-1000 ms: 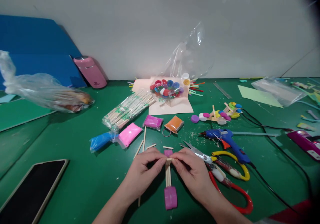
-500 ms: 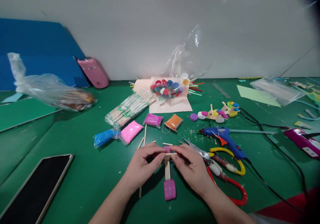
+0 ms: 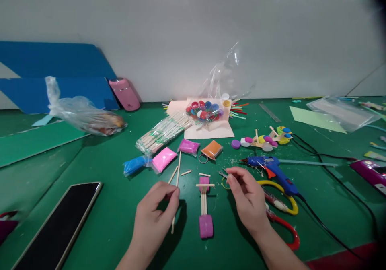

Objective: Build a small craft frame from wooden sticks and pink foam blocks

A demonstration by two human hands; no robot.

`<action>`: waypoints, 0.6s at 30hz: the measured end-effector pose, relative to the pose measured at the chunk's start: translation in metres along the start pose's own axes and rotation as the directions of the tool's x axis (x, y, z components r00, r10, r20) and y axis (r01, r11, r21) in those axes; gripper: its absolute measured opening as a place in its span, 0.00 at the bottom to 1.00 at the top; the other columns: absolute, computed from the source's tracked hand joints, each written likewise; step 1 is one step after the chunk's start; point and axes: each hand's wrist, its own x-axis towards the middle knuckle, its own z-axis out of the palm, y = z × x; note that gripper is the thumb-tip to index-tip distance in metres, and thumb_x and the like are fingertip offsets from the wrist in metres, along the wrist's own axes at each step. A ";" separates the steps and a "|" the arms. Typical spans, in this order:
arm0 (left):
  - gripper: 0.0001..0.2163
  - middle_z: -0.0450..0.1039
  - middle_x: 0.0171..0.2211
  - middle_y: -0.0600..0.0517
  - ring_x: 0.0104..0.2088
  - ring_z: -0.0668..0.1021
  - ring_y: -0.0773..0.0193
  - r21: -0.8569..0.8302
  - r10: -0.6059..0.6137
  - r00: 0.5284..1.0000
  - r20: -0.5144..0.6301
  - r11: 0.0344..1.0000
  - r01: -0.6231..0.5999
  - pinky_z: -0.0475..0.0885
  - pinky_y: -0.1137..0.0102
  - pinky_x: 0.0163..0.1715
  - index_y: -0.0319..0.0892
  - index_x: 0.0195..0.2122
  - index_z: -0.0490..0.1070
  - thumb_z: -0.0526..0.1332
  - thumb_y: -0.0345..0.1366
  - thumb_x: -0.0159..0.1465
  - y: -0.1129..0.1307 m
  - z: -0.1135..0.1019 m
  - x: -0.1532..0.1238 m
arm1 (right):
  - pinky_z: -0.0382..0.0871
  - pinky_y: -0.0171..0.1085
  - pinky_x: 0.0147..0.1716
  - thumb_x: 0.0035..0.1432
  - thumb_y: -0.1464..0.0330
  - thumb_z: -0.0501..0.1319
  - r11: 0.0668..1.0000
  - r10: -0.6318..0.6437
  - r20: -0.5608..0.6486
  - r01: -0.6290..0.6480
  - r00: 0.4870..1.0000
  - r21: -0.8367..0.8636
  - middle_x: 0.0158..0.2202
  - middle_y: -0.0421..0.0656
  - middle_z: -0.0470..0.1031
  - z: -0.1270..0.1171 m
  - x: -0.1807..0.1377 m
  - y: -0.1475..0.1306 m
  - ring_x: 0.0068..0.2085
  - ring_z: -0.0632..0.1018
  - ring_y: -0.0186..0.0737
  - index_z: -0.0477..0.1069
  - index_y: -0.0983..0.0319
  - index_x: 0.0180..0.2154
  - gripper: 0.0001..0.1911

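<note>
A small stick model (image 3: 204, 204) lies on the green mat (image 3: 120, 221) between my hands: parallel wooden sticks with a crossbar, a purple cap at the near end (image 3: 206, 226) and another at the far end. Neither hand touches it. My left hand (image 3: 155, 215) is to its left, fingers curled, with the fingertips against a long thin stick (image 3: 177, 177) that lies on the mat. My right hand (image 3: 247, 199) is to its right with thumb and forefinger pinched together, just beside the scissors' tips (image 3: 224, 174). I see nothing held in either hand.
Yellow and red-handled scissors (image 3: 279, 209) and a blue glue gun (image 3: 271, 166) with its black cord lie to the right. Clay packets (image 3: 163, 159), a bag of sticks (image 3: 164, 131) and bottle caps (image 3: 205, 111) sit behind. A phone (image 3: 60, 225) lies at the left.
Both hands let go of the stick model and drew apart, the left back and leftward, the right toward the scissors. The model now lies free on the mat. The view shifted right.
</note>
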 end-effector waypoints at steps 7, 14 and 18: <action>0.12 0.69 0.24 0.49 0.29 0.71 0.58 0.625 -0.087 0.955 0.283 0.772 -0.115 0.61 0.66 0.28 0.41 0.24 0.67 0.51 0.39 0.59 -0.006 0.002 0.002 | 0.67 0.28 0.23 0.57 0.68 0.55 0.999 -0.035 -0.071 0.034 0.997 -0.014 0.30 0.40 0.71 -0.013 -0.007 -0.002 0.28 0.72 0.33 0.67 0.58 0.39 0.07; 0.12 0.70 0.24 0.49 0.30 0.72 0.56 0.735 -0.134 0.957 0.259 0.669 -0.105 0.59 0.65 0.28 0.40 0.23 0.67 0.49 0.37 0.59 0.000 0.000 0.017 | 0.68 0.24 0.24 0.56 0.69 0.56 0.996 -0.058 -0.094 0.052 0.994 -0.072 0.29 0.38 0.71 -0.024 -0.016 -0.002 0.27 0.72 0.30 0.68 0.56 0.38 0.06; 0.11 0.72 0.28 0.47 0.31 0.72 0.56 0.750 -0.123 0.967 0.224 0.656 -0.090 0.59 0.66 0.27 0.39 0.28 0.69 0.49 0.34 0.60 -0.009 -0.015 0.032 | 0.69 0.23 0.23 0.56 0.69 0.56 0.994 -0.057 -0.098 0.047 0.994 -0.097 0.29 0.38 0.72 -0.029 -0.019 -0.001 0.26 0.73 0.30 0.68 0.57 0.37 0.06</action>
